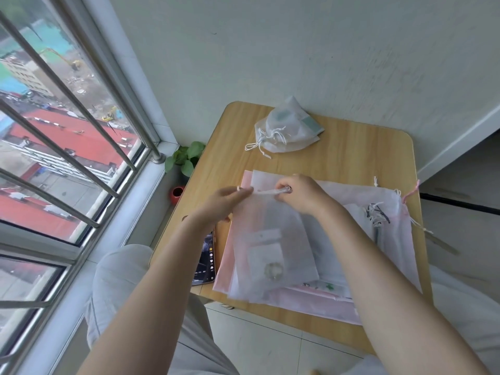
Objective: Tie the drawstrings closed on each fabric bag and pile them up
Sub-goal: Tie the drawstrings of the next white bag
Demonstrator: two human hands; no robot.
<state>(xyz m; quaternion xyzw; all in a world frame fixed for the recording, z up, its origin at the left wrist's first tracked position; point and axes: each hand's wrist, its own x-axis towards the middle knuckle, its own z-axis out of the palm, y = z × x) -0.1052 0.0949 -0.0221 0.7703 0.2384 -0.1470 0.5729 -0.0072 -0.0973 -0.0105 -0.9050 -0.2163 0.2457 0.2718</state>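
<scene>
At the bottom of the frame we note two bare forearms reaching up the picture over the desk (349, 147). Just left of them, at centre-left, a phone (206, 259) lies at the desk edge, partly under the left forearm.

At mid-frame a translucent white bag (273, 239) lies flat on top of a spread stack of untied bags (351, 266), pink and white, which covers the lower half of the desk. A small packet shows through its fabric. We judge the flat lay keeps the mouth reachable for tying.

At the bag's upper edge, the left hand (226, 200) pinches the free end of the white drawstring (266, 191); the right hand (300, 194) is curled round the bag's gathered mouth, where the cord emerges. The cord runs taut between them, the hands near each other. We judge the mouth is being cinched; no knot is visible yet.

Farther up, in the upper centre, the finished pile (288, 129) of cinched white bags sits well apart from both hands, cords trailing left.

Beyond the desk's left edge, a potted plant (185, 161) stands by the window.
</scene>
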